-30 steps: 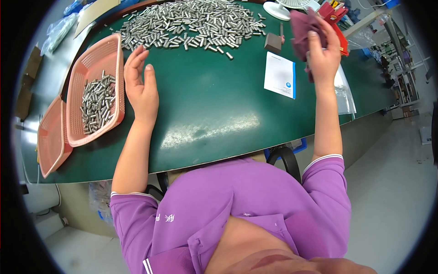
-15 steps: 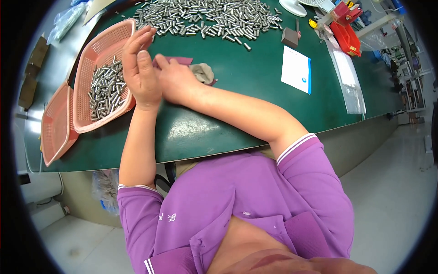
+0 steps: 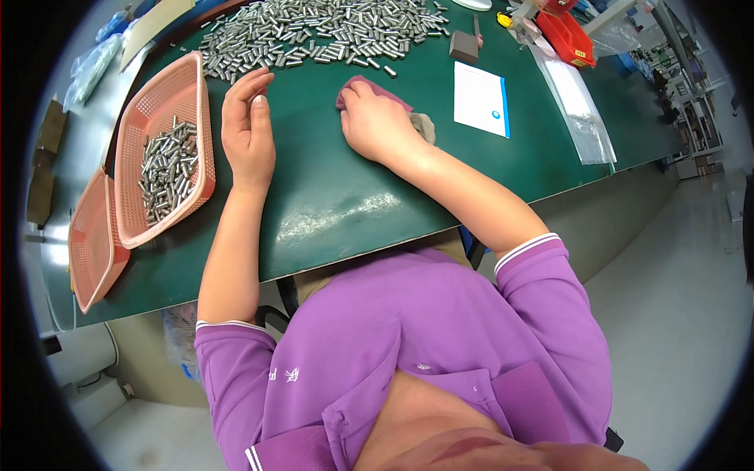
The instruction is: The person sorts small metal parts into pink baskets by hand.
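Observation:
My right hand (image 3: pixel 378 124) presses a maroon cloth (image 3: pixel 394 98) onto the green tabletop (image 3: pixel 314 165), fingers bent over it. A crumpled grey-beige piece of fabric (image 3: pixel 424 128) sticks out beside the wrist. My left hand (image 3: pixel 248 133) stands on its edge on the table, holding nothing, with fingers loosely curved and thumb apart. Just left of it is a pink perforated plastic basket (image 3: pixel 206 149) with many short metal pins (image 3: pixel 169 169) inside. Beyond both hands spreads a large pile of similar silvery pins (image 3: pixel 322 31).
A second pink basket (image 3: pixel 94 243) leans at the table's left edge. To the right lie a white sheet with a blue edge (image 3: pixel 481 98), a grey block (image 3: pixel 464 47), a clear plastic bag (image 3: pixel 589 137) and a red bin (image 3: pixel 565 38). The table's front edge runs close to my body.
My right hand has slid the cloth rightward, away from my left hand, where the two had been together. My left hand now stands clear of the basket rim. The view has shifted slightly.

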Available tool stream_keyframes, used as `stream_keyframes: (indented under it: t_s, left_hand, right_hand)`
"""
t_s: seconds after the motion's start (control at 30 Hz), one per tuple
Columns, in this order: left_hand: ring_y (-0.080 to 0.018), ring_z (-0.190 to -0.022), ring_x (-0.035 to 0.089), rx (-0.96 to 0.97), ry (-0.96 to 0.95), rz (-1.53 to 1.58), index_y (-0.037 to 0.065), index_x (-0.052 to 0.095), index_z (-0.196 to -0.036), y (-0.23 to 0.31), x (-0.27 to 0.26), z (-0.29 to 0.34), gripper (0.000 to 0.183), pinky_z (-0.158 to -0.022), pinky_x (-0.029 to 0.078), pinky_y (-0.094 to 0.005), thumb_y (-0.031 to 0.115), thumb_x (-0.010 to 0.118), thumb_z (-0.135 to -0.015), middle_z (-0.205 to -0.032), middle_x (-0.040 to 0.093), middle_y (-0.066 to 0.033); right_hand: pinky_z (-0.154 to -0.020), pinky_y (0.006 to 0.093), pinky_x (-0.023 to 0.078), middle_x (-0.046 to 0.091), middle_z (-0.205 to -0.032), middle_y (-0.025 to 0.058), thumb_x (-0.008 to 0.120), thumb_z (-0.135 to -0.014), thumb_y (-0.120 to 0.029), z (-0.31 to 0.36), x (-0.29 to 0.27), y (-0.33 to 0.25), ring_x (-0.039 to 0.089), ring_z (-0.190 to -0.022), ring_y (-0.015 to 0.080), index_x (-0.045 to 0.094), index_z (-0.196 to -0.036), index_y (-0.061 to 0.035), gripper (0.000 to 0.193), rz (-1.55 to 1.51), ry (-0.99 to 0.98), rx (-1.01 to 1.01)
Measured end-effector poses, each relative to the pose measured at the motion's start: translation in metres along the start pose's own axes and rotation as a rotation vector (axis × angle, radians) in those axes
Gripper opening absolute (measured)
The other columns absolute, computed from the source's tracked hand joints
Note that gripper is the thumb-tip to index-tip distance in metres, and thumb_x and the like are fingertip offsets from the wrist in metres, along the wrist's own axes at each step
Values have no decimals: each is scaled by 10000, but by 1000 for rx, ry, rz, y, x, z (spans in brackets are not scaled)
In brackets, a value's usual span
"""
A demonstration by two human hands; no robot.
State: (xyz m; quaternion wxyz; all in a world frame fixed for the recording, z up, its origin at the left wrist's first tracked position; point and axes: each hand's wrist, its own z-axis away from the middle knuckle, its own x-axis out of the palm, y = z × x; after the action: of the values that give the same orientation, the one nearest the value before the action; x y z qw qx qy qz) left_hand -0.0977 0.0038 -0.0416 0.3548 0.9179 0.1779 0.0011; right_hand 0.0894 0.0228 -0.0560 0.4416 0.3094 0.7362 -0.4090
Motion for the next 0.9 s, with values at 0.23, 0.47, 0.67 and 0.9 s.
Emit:
stream_keyframes:
  t_s: [0.23,0.47,0.67,0.9]
  left_hand:
    - [-188,-1074,503,-63,-40,40,6,535,-1077,-3,1,1,210,-918,396,-293,40,427,-900,-1160,530,-116]
    - [-184,-1066,516,-169,-45,87,0,510,-1097,-4,1,6,216,-921,404,-294,31,421,-903,-1192,502,-115]
    - [-181,-1075,512,-180,-41,61,-3,510,-1095,-9,-1,6,221,-921,406,-289,1,446,-883,-1191,500,-114]
    - [-187,-1091,496,-229,-54,-103,38,543,-1071,-10,4,9,232,-910,425,-296,11,503,-844,-1198,500,-95]
  right_hand:
    - [-693,421,505,512,-1119,156,539,-799,-147,73,-42,15,605,-790,335,521,-1082,-12,314,69,43,98]
    - [-705,400,518,500,-1091,148,547,-792,-133,175,-104,49,610,-802,317,527,-1069,-31,296,290,80,383]
    - [-729,375,497,611,-960,106,490,-839,-176,243,-196,129,616,-839,277,637,-944,-85,203,552,-295,1132]
    - [-732,327,481,601,-990,53,542,-842,-162,157,-197,127,595,-881,237,618,-1033,-123,209,493,623,320]
